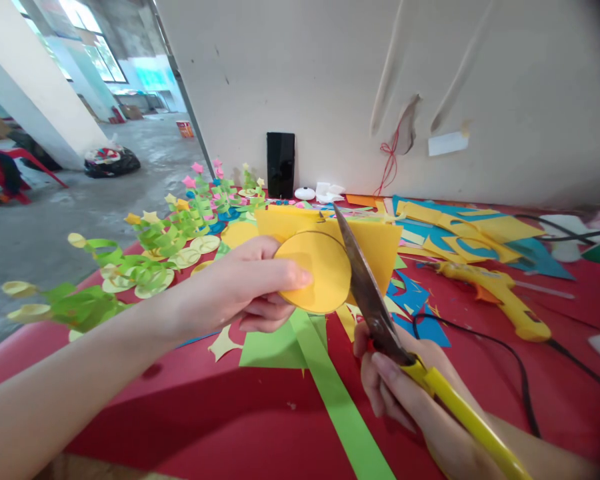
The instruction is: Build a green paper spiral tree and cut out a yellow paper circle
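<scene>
Between thumb and fingers, my left hand [265, 283] pinches a yellow paper circle [325, 273] with a dark outline around its edge. A larger piece of yellow paper [383, 250] stands up just behind it. My right hand [415, 387] is closed around yellow-handled scissors [367, 280], their dark blades pointing up and left. The blade lies along the right edge of the circle. Whether the paper behind is still joined to the circle, I cannot tell. Below the hands, a light green paper strip [335, 393] and a green sheet [273, 347] lie on the red table [205, 413].
Several green paper plants with star tops [165, 240] line the table's left side. A black phone [281, 165] leans on the back wall. Blue and yellow scraps [460, 230] are piled at the back right, near a yellow glue gun [500, 293] with a black cord [515, 360].
</scene>
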Available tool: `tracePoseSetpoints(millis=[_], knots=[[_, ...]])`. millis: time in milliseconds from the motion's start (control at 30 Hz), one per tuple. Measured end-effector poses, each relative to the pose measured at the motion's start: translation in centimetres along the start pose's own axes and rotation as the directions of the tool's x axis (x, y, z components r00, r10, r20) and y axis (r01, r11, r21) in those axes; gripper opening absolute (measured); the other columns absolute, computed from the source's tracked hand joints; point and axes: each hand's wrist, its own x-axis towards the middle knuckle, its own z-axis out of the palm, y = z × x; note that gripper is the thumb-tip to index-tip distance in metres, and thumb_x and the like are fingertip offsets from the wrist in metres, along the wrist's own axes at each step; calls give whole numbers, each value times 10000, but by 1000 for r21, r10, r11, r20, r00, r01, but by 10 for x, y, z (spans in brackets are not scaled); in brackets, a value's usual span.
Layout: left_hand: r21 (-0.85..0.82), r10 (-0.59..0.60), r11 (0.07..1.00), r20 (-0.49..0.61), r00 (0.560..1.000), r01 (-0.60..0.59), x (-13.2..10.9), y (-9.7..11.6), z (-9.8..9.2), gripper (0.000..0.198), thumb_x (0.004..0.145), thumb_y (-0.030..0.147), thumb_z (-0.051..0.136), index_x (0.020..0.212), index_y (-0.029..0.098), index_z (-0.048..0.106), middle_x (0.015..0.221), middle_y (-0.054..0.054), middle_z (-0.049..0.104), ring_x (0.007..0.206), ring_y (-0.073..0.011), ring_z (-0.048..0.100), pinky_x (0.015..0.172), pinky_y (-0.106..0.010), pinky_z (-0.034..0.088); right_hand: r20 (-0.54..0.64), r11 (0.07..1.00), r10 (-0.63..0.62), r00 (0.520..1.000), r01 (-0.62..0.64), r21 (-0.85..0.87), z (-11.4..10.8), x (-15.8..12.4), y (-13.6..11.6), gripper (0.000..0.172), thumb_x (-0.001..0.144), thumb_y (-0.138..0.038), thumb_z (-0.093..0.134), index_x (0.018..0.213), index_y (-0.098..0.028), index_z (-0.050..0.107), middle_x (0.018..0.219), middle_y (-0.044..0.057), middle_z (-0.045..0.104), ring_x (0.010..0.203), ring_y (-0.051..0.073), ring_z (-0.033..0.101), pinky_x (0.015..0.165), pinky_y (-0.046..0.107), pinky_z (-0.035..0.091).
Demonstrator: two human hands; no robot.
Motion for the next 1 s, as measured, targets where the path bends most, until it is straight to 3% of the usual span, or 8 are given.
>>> tracePoseSetpoints(millis=[233,500,800,1000], knots=[[-4,0,1000,18,1000,0,-1,1,-1,306,728,176,443,486,193,256,417,102,162,338,12,148,305,-70,193,-37,993,120,992,-120,6,0,-4,7,234,848,-417,410,826,-198,489,474,-39,408,337,69,306,320,198,222],[53,13,998,-5,1000,-13,0,-1,-1,273,719,197,452,480,180,321,385,101,208,319,1,183,307,-95,199,-48,1000,26,999,-25,15,2,0,-1,224,857,-374,383,774,-196,489,467,-41,401,331,58,296,312,186,218],[242,73,969,-59,996,-57,-1,0,0,258,739,226,452,492,148,445,405,67,383,346,-22,330,353,-136,247,-44,996,56,997,-53,67,3,-2,0,217,849,-373,396,799,-192,505,455,-41,417,322,55,307,304,175,217],[318,113,945,-86,990,-81,0,-6,6,316,810,396,456,607,154,475,489,54,428,427,-55,401,400,-152,333,-68,991,22,997,-13,131,4,-1,-2,204,859,-356,383,793,-186,473,420,-48,412,332,59,323,302,163,219]])
